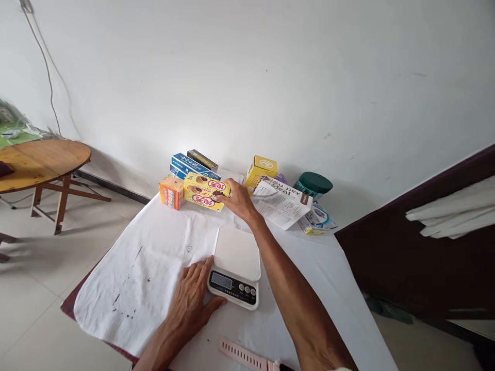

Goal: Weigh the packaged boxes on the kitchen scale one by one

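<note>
My right hand reaches over to the back of the table and is closed on the right end of a yellow snack box with red lettering. That box stands beside an orange carton. Nearer to me, my left hand lies flat on the white cloth with its fingers stretched out. Its thumb and fingertips are at the left edge of a white kitchen scale. Nothing lies on the scale's platform, and its display is lit with digits too small to read surely.
Behind the yellow box lie blue cartons and a dark box. At the back right stand another yellow box, a white meal box, a green-lidded jar and a blue-white packet. A pink-strapped watch lies at the front.
</note>
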Motion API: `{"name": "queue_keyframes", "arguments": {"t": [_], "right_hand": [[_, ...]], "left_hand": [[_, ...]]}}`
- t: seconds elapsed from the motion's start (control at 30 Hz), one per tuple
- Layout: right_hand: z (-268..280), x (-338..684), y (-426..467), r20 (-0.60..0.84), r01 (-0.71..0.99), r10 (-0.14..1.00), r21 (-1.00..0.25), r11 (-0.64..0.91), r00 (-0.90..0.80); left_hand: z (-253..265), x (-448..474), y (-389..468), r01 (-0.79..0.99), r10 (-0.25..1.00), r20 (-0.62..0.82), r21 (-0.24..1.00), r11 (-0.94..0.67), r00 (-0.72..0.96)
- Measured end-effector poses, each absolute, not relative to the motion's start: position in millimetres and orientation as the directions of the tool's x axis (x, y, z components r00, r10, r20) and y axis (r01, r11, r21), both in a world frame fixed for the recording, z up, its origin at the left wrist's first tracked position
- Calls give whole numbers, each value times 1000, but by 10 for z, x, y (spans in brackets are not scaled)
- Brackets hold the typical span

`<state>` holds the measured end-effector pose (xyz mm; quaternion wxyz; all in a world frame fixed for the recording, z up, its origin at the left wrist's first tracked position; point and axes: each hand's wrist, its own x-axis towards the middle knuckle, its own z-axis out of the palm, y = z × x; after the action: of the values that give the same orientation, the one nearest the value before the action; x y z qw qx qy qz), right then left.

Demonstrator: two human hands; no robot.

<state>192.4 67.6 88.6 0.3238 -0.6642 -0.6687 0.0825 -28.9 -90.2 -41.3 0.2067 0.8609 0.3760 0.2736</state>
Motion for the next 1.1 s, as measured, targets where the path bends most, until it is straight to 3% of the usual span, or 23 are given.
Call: {"name": "queue_keyframes", "arguments": {"t": [0.53, 0.9, 0.97, 1.03, 1.1], "right_hand": [[749, 2082, 710, 224, 811, 974, -575, 111, 25], [631, 2291, 378, 375, 836, 909, -546, 56, 184], [707, 2566, 170, 479, 872, 835, -490, -3, 272], [775, 2889, 9, 551, 896, 740, -413, -161, 387], [809, 3182, -82, 504, 874, 716, -337, -351, 482]], "left_hand": [[-445, -281, -894, 555, 767, 287, 551, -623, 574], [-455, -297, -876, 537, 731, 388, 502, -678, 561], [-455, -297, -881, 533, 728, 391, 502, -681, 563], [-443, -296, -881, 536, 733, 371, 508, -674, 570], [-431, -294, -877, 541, 737, 356, 512, -668, 574]]}}
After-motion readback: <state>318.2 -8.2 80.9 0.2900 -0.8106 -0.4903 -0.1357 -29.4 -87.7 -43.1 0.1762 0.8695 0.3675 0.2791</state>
